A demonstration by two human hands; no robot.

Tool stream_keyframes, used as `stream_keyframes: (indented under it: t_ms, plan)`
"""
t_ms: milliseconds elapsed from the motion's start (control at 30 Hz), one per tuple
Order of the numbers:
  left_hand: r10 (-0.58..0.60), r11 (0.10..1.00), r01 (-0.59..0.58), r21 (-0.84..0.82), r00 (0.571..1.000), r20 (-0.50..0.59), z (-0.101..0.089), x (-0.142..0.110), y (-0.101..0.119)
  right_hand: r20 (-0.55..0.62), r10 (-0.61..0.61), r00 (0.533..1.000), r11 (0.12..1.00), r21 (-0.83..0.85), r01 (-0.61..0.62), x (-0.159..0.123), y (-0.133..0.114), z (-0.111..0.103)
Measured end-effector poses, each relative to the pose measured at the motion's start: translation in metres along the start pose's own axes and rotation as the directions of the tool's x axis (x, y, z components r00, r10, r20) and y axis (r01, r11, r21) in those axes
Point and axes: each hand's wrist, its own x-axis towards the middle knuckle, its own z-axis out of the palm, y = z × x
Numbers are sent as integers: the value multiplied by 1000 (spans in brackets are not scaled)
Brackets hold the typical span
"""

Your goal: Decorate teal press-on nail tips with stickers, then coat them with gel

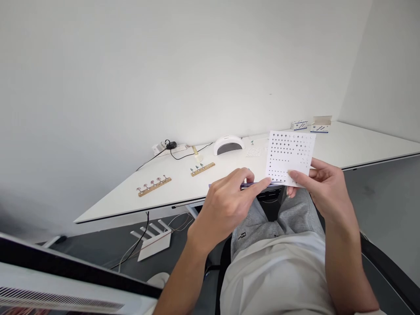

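Note:
A white sheet of small dark and silvery star stickers (281,155) is held up over the table's front edge. My right hand (323,181) pinches its lower right part, thumb in front and fingers behind. My left hand (229,199) is closed, with a slim violet tool (249,185) running between thumb and curled index finger. The tool's kind cannot be made out, and its middle is hidden by the fingers. My left thumb tip is at the sheet's lower left corner.
On the white table (170,205) stand a nail lamp (229,143), two wooden strips with nail tips on stands (155,187) (202,169), another sticker sheet (253,152), a small bottle (197,155) and boxes (320,125). A black cable runs behind. Below is a white router (155,244).

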Motion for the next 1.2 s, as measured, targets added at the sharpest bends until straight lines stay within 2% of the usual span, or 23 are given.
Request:
stream_keyframes:
  t_ms: [833,1067,1200]
  plan:
    - [16,1000,-16,-6,999,-34,0,2,4,23,-26,999,1000,-11,26,1,0,-3]
    - [15,1000,-16,-13,995,-102,0,2,3,64,7,998,996,-85,-2,0,-1,-2]
    - [-11,998,4,-70,994,-106,-3,4,2,69,73,995,981,-187,-59,10,12,-10]
